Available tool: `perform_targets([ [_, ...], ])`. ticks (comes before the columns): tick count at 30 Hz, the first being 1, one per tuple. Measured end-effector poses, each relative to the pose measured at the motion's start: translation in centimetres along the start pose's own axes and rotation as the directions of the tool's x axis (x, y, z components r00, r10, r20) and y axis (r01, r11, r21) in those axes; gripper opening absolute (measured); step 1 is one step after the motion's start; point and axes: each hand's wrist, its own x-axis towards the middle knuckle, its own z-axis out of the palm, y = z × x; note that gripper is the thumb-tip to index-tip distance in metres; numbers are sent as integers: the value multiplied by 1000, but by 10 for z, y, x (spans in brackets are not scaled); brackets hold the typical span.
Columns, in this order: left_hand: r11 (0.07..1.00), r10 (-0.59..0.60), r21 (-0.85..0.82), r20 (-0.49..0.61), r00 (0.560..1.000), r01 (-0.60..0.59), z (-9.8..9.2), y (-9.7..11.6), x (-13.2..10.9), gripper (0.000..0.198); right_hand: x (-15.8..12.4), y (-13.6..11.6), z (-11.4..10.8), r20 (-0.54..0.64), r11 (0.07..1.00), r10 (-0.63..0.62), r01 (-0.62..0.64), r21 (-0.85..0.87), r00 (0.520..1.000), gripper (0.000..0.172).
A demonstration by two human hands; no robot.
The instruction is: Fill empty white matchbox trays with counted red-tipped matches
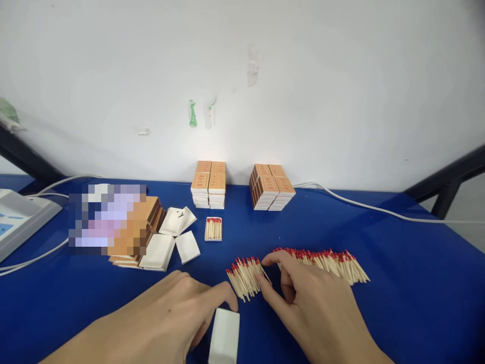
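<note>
My left hand (178, 313) rests on the blue table (397, 283), its fingers closed round a white inner matchbox tray (224, 336) near the front edge. Just right of it, my right hand (303, 298) has its thumb and forefinger spread apart. The thumb touches a small bunch of red-tipped matches (244, 277) and the forefinger reaches over a long row of loose matches (326, 263). The right hand grips nothing.
A filled open tray of matches (213, 228) lies ahead. Behind it stand two stacks of orange matchboxes (208, 184) (270, 187) against the wall. Several empty white trays (172, 237) and orange sleeves (151, 217) lie at left. A grey device (18, 217) with cables sits far left.
</note>
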Motion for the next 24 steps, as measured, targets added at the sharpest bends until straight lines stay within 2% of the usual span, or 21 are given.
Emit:
perform_targets([
  [3,997,-30,-70,46,998,33,-3,1,-2,39,0,0,0,8,1000,17,-17,21,1000,29],
  [9,993,-106,-46,14,994,107,-4,17,8,34,-2,3,2,9,1000,19,-19,18,1000,28],
  [15,966,-196,162,-54,979,202,11,26,7,48,-1,3,1,28,1000,19,-20,24,999,26],
  [17,970,-163,174,-61,985,171,13,23,4,56,0,4,1,39,999,25,-26,30,999,26],
  [21,993,21,115,-30,999,-17,4,14,3,81,1,6,-1,62,998,30,-33,46,998,25],
  [22,994,50,98,-18,999,-48,1,12,4,82,1,7,-2,65,999,23,-26,44,998,25],
  [24,995,80,58,20,997,-81,-4,10,7,72,0,7,-2,58,1000,9,-11,28,998,28],
])
